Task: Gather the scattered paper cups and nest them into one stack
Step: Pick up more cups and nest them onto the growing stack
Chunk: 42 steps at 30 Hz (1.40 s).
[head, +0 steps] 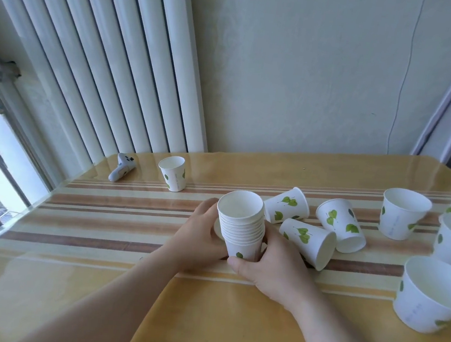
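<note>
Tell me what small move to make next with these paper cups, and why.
Probably free the right hand from the stack and pick up the nearest tipped cup. Both hands, the left hand included, grip the upright stack, while that cup lies on its side just right of it, with two more tipped cups behind.

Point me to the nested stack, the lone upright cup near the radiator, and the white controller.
nested stack [242,226]: head view, on the layered rims.
lone upright cup [174,177]: head view, on its side wall.
white controller [121,169]: head view, on its body.
</note>
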Available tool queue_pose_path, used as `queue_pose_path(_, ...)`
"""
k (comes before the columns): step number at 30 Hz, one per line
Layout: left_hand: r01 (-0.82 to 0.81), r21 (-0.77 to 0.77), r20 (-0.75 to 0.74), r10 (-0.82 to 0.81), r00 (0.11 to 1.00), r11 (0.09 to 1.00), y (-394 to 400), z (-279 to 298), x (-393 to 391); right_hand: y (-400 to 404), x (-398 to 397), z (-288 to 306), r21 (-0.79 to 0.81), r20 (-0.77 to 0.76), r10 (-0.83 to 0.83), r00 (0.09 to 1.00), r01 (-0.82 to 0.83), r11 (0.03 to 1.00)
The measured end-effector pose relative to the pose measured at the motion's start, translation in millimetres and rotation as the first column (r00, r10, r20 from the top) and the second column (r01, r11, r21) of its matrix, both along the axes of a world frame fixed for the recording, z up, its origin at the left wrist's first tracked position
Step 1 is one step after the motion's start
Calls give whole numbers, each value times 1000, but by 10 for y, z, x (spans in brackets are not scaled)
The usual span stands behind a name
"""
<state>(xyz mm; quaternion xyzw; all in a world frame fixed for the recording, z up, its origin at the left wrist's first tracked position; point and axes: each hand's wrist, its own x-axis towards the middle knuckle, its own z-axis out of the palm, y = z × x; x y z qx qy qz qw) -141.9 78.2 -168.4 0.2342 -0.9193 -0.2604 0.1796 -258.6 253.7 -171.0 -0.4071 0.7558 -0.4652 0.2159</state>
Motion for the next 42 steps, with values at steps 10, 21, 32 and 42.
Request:
queue_pose_path(10,-177,-204,-2,180,984,963,-10,33,-120,10,6,-3,-4,-5,-1,1000,1,1000)
queue_pose_path(21,-401,-6,-216,391,895,916,-290,336,457,1,9,-5,5,-4,11,1000,-11,1000)
queue_pose_path(32,-321,545,-287,532,797,774,-151,190,405,16,19,13,5,0,13,1000,-13,1000)
queue_pose_path(42,228,511,-580,137,803,829,419,983,157,4,15,-2,-18,-8,17,1000,-17,1000)
